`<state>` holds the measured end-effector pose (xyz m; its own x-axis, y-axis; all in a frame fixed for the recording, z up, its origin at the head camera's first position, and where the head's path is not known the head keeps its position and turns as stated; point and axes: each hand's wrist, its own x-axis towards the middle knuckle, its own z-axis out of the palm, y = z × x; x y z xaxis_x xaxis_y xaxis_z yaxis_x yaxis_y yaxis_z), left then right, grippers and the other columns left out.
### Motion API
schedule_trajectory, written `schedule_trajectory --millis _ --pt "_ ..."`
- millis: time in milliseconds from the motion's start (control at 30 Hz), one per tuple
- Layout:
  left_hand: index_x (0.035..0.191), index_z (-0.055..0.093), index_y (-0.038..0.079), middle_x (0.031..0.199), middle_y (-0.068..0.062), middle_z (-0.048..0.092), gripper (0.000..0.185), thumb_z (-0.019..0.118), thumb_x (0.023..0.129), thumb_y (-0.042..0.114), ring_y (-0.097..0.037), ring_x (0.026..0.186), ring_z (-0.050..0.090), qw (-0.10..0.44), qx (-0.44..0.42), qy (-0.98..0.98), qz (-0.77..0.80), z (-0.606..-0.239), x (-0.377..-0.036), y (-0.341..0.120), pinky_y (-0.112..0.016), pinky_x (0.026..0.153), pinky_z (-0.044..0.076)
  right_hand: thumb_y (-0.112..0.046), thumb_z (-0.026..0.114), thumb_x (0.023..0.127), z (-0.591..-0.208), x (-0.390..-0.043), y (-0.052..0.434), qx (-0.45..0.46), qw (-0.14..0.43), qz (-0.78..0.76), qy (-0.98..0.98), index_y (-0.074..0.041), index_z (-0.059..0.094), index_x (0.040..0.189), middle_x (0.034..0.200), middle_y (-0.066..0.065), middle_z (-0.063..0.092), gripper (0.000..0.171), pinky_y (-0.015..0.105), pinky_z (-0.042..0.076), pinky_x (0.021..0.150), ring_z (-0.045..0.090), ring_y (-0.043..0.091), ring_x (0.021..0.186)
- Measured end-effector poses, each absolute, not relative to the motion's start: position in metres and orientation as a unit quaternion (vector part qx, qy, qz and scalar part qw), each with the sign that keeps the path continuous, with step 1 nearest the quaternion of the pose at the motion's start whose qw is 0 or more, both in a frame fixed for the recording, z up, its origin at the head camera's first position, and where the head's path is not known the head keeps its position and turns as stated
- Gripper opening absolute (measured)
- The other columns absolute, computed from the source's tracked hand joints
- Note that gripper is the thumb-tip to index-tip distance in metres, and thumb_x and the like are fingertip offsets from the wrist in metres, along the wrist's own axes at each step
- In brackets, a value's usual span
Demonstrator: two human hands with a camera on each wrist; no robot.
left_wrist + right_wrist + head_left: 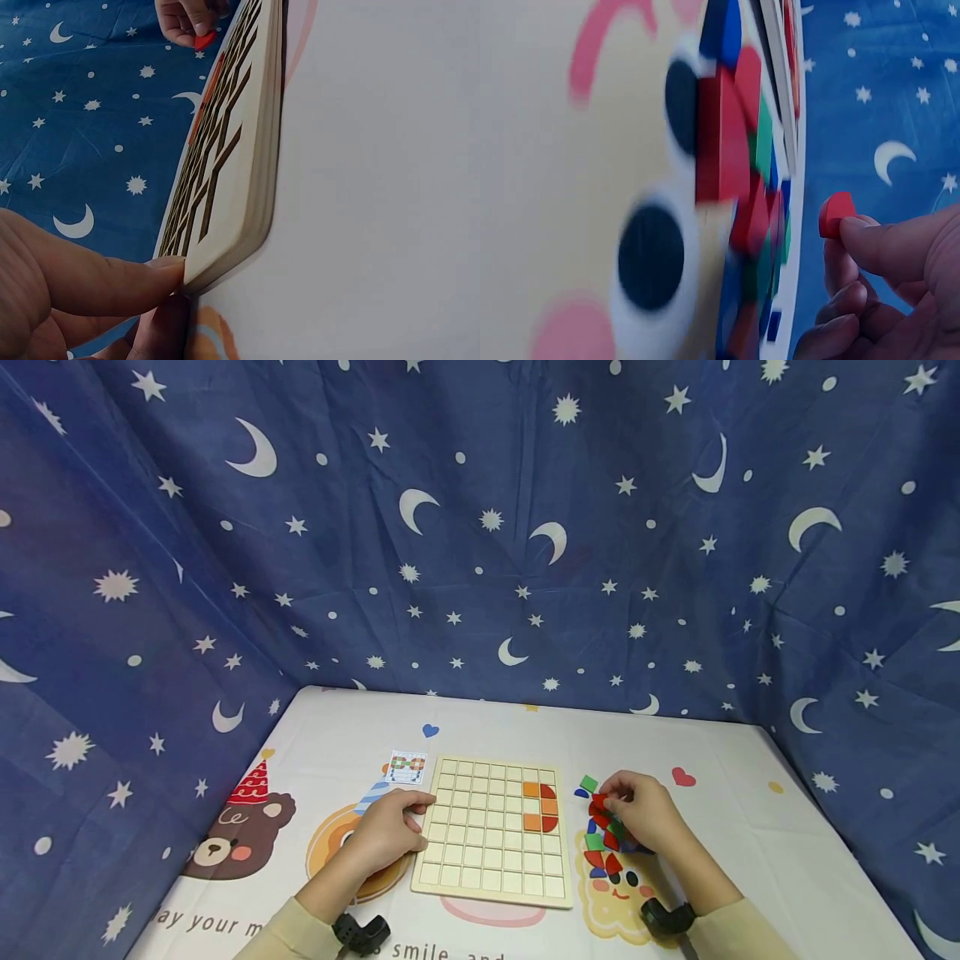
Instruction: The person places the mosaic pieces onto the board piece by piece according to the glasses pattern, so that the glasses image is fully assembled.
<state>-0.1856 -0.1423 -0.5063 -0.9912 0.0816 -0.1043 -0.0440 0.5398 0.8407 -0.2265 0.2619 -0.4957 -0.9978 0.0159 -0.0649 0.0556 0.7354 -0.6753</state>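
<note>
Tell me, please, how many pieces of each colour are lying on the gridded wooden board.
Orange pieces: 3
Red pieces: 2
Total on the board: 5

Loose pieces (613, 841) crowd the ground beneath the right hand (643, 814). Between them and the board (471, 858) – only a narrow strip of tablecloth (576, 817). Orange and red tiles (550, 807) fill cells near the board's right edge; bare cells leave room leftward. Left hand (388, 833) blocks the left edge – card (407, 767) just beyond it. Wide room right of the right hand.
</note>
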Motion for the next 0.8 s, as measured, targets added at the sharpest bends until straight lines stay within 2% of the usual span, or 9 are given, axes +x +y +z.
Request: schedule_trajectory --millis 200,567,800 --pt "0.132 0.075 0.007 0.11 -0.006 0.067 0.067 0.082 0.068 -0.013 -0.015 0.08 0.061 0.067 0.012 0.875 0.479 -0.505 -0.186 -0.141 -0.028 0.067 0.052 -0.002 0.076 0.096 -0.494 -0.221 0.239 0.018 0.038 -0.391 0.92 -0.013 0.076 0.1 0.094 0.005 0.07 0.011 0.026 0.057 0.073 0.059 0.022 0.085" --pt "0.132 0.075 0.009 0.111 -0.005 0.067 0.067 0.084 0.069 -0.011 -0.016 0.08 0.06 0.071 0.004 0.876 0.476 -0.507 -0.186 -0.142 -0.029 0.067 0.052 0.001 0.075 0.095 -0.495 -0.215 0.199 -0.023 0.052 -0.443 0.895 -0.014 0.076 0.095 0.086 0.003 0.068 0.015 0.025 0.048 0.058 0.056 0.018 0.076" --pt "0.132 0.075 0.008 0.111 -0.006 0.067 0.067 0.083 0.068 -0.011 -0.016 0.08 0.059 0.072 0.005 0.875 0.478 -0.506 -0.186 -0.142 -0.029 0.065 0.051 0.0 0.076 0.094 -0.494 -0.213 0.174 -0.048 0.059 -0.453 0.888 -0.017 0.076 0.095 0.086 0.0 0.067 0.017 0.025 0.049 0.061 0.056 0.017 0.074"
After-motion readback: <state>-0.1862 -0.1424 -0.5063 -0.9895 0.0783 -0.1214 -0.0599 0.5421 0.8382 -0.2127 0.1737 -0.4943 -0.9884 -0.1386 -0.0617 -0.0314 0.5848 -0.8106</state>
